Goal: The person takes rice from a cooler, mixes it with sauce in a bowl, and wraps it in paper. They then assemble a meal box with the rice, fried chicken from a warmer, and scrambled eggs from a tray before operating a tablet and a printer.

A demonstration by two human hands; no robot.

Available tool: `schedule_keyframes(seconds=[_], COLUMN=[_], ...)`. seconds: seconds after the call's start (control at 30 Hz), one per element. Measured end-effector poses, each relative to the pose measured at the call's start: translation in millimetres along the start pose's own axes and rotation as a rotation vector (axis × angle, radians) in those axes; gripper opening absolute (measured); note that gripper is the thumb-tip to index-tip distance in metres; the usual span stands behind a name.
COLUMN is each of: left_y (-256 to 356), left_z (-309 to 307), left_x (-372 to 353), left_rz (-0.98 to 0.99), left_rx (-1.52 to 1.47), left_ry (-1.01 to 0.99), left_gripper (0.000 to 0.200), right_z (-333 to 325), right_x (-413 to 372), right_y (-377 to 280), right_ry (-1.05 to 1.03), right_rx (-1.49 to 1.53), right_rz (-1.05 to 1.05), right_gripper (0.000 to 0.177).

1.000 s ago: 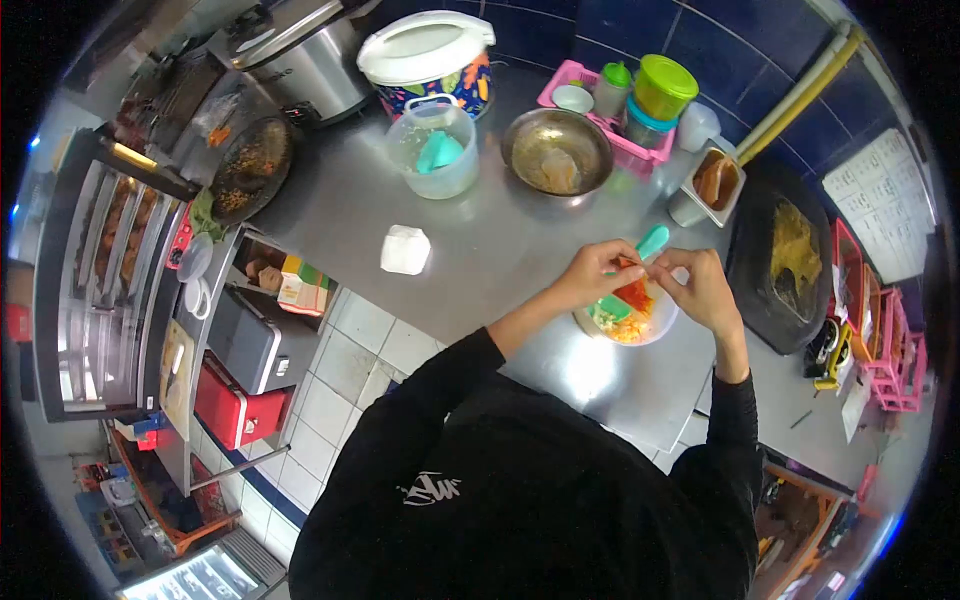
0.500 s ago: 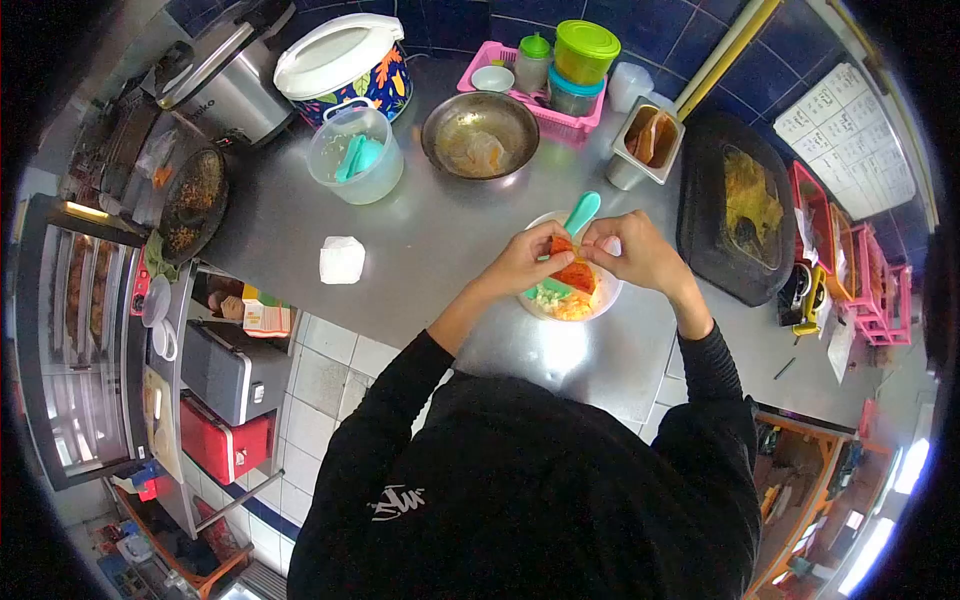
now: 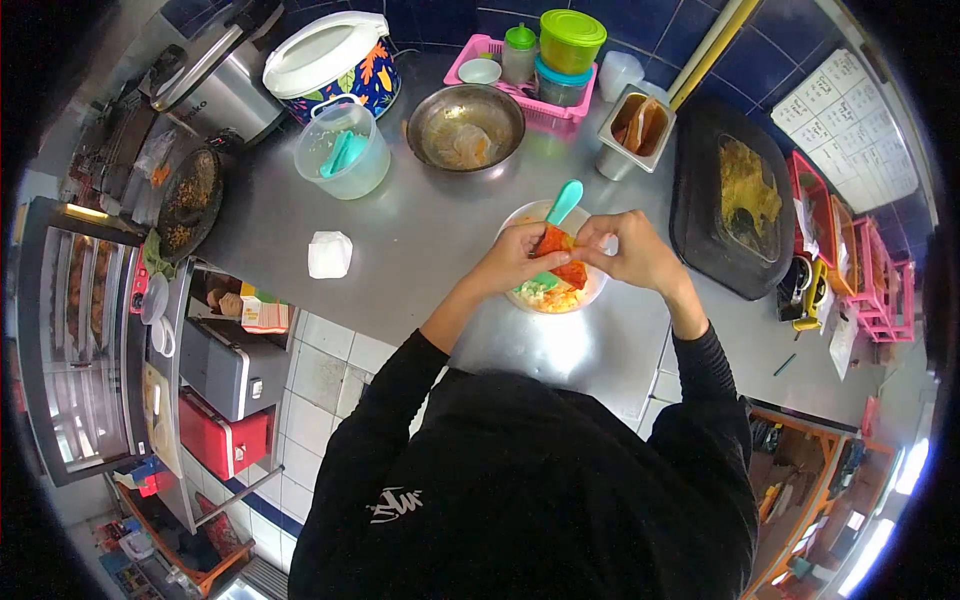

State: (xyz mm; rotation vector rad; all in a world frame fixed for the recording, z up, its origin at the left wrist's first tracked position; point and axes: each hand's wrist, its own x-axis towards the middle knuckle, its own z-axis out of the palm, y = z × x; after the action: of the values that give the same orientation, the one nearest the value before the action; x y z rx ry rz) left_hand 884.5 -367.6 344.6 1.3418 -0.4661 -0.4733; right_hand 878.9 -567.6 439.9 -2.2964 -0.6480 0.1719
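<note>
My left hand (image 3: 512, 260) pinches an orange-red piece of food (image 3: 573, 270) between thumb and fingers. On the piece's right side, the fingertips of my right hand (image 3: 640, 256) are closed at its upper edge. Both hands are over a pale round bowl (image 3: 594, 297). Chopped white and yellow-orange food (image 3: 556, 298) lies in this bowl, partly covered by the hands and the piece. A mint-green spoon (image 3: 566, 200) leans in it, its handle sticking out past the far rim.
Behind the bowl stand a metal pan (image 3: 466, 100), a clear plastic tub (image 3: 343, 175) and a steel container (image 3: 615, 160). A white folded item (image 3: 330, 255) lies on the steel table (image 3: 400, 285) at left. To the right sits a large black-rimmed tray (image 3: 690, 215).
The view has shifted slightly, so the tabletop things appear a little further left. The orange-red piece has turned between my hands and shows more of its surface.
</note>
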Motion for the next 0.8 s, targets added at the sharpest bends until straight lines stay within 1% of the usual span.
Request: schedule_keyframes(seconds=[0.07, 0.17, 0.27, 0.37, 0.47, 0.57, 0.67, 0.77, 0.8], left_y=[-0.7, 4.1, 11.3, 7.8, -2.8, -5.0, -0.5, -11.0, -14.9], left_z=[0.7, 0.1, -0.2, -5.5, -8.4, -8.2, 0.4, -5.4, -8.5], left_x=[1.4, 1.9, -0.7, -1.1, 1.7, 2.5, -1.0, -0.8, 0.0], left_rz=[0.017, 0.045, 0.008, -0.006, 0.006, 0.015, 0.119, 0.043, 0.05], left_rx=[0.014, 0.047, 0.016, 0.086, 0.171, 0.288, 0.094, 0.112, 0.201], left_ry=[-0.01, -0.007, 0.007, -0.024, -0.031, -0.015, 0.046, 0.027, 0.031], left_gripper=[0.026, 0.026, 0.027, 0.03, 0.031, 0.031, 0.031, 0.036, 0.037], right_z=[3.7, 5.6, 9.8, 9.4, 12.3, 13.3, 17.0, 19.3, 19.1], right_x=[-2.2, -1.9, -2.8, -3.7, -4.7, -2.3, -4.6, -5.3, -5.6], right_y=[2.1, 4.3, 14.1, 14.1, 20.0, 13.7, 18.9, 22.9, 22.7], right_ry=[-0.034, -0.009, 0.018, -0.014, -0.09, -0.144, -0.045, -0.042, -0.044], right_rx=[-0.091, -0.027, 0.057, 0.058, -0.06, -0.18, -0.047, -0.042, -0.03], right_rz=[0.026, 0.038, 0.04, 0.048, 0.046, 0.15, 0.067, 0.051, 0.05], right_gripper=[0.012, 0.013, 0.013, 0.014, 0.015, 0.017, 0.017, 0.017, 0.017])
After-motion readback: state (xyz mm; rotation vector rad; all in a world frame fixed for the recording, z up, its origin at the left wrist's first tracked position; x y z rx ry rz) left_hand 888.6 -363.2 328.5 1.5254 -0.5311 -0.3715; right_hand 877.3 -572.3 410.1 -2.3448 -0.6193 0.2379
